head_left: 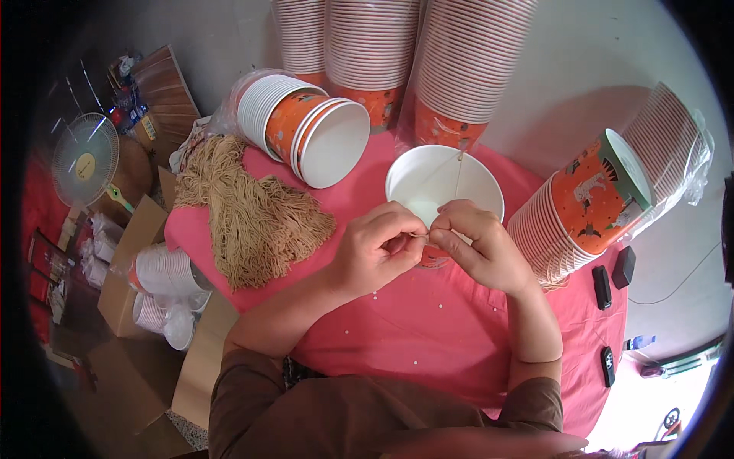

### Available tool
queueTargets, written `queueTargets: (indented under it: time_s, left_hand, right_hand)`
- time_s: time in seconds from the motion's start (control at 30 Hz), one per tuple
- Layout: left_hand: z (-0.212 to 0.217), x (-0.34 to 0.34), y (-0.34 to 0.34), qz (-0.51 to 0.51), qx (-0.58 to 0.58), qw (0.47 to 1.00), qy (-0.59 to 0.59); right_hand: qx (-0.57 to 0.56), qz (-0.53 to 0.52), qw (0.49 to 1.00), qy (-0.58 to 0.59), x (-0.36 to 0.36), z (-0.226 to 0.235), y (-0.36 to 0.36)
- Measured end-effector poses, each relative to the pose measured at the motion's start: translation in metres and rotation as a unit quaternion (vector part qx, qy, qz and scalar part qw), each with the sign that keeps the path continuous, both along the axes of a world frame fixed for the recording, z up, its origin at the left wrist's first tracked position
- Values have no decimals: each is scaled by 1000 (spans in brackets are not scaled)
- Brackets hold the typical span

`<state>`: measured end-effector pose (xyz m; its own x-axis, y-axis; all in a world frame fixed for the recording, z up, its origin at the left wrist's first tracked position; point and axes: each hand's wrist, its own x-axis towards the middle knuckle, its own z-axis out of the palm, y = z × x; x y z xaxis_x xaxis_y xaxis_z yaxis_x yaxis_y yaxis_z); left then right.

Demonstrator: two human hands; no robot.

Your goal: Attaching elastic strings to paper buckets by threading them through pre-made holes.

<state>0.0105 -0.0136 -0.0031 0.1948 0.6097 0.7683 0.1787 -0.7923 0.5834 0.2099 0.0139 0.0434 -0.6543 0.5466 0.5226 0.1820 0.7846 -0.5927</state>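
Both hands meeting at the near rim of an open white paper cup [443, 180], upright on the pink worktop [428, 329], mouth up. Left hand [378, 249] and right hand [478, 245] each with the grip pressed together, pinching a thin tan string [459, 172] between fingertips. String running up and away from the hands across the cup mouth, long axis near vertical in view. Heap of tan string [245, 218] lying off to the left, nearer the left hand

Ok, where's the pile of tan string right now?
In the head view the pile of tan string lies on the pink tablecloth at the person's left, just left of the left hand and below the tipped-over stack of orange paper cups.
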Motion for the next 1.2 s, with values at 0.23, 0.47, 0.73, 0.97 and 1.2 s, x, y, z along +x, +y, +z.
queueTargets:
  time_s: [0.23, 0.47, 0.73, 0.97, 1.2]
  left_hand:
    - [1, -2, 1, -27, 17, 999, -15]
    - [-7, -1, 1, -182, -128, 968, -115]
    - [1, -7, -4, -228, -289, 913, -176]
    - [2, -10, -1, -238, -408, 847, -243]
    - [4, -16, 0, -292, -466, 790, -270]
  right_hand:
    - [-137, 41, 989, 28, 1, 2, -1]
    - [-196, 61, 978, 32, 5, 3, 0]
    - [1, 25, 998, 65, -1, -8, 7]
    - [178, -13, 982, 65, -14, -3, -7]
    - [205, -33, 977, 55, -11, -9, 0]
